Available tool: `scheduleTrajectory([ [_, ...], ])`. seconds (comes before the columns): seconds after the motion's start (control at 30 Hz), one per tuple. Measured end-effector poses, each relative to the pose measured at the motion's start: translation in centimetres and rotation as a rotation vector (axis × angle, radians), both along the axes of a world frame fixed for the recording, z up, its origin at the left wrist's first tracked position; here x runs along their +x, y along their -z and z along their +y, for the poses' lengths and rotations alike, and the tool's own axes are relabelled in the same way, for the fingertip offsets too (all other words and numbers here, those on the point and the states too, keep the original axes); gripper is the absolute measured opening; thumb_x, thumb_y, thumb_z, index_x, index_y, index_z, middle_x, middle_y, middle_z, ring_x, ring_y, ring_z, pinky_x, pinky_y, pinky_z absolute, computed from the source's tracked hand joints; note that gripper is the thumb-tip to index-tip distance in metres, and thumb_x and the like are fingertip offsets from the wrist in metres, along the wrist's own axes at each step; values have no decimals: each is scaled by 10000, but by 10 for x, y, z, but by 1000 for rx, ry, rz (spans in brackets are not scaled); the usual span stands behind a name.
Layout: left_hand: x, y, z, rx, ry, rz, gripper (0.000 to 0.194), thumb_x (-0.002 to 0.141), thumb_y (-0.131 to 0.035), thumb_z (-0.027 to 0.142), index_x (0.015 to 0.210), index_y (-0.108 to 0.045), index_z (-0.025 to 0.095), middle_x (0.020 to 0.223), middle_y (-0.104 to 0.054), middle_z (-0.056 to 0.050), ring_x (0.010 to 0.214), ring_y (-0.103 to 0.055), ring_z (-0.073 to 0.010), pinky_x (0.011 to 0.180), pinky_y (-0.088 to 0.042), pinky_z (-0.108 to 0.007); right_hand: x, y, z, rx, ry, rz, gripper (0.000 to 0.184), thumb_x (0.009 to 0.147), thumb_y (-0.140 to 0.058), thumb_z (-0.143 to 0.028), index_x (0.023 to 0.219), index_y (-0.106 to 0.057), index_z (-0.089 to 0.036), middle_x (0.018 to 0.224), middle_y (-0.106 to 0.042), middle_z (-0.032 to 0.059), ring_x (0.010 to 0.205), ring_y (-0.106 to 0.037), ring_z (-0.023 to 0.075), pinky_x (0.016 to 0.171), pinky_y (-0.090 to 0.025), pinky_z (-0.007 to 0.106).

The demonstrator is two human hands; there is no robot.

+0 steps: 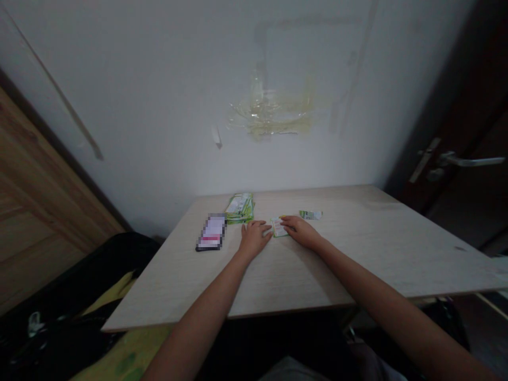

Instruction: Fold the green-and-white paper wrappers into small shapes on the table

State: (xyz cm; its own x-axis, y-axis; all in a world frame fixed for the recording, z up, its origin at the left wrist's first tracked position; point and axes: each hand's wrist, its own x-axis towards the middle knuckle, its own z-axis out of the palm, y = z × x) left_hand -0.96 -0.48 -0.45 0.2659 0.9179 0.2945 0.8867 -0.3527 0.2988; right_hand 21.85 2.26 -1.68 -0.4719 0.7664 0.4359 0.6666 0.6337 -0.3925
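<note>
A small green-and-white printed packet (280, 227) lies flat on the table between my hands. My right hand (300, 230) has its fingers over the packet's right side and top edge, gripping it against the tabletop. At the packet's left edge is my left hand (254, 238), palm down with fingers stretched and apart, the tips touching or almost touching it. Left of that hand, a stack of similar green-and-white packets (240, 207) sits toward the wall. Another narrow green-and-white piece (310, 215), like a torn or folded packet, lies just beyond my right hand.
A phone (211, 232) with a blurred screen lies at the left of the pale wooden table (381, 254). Behind the table, the wall (166, 106) carries old clear tape (278, 114). A dark door with a metal handle (472, 160) stands at right.
</note>
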Motion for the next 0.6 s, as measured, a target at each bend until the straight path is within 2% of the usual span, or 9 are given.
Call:
scheduleTrajectory([
  [0.6, 2, -5, -2, -28, -5, -7, 319, 946, -549, 430, 1202, -719, 346, 1367, -633, -47, 1303, -473, -299, 1113, -306, -575, -4, -2, -1, 36, 0, -46, 323, 956, -530, -249, 1207, -722, -177, 1341, -648, 139, 1254, -595, 255, 1103, -442, 453],
])
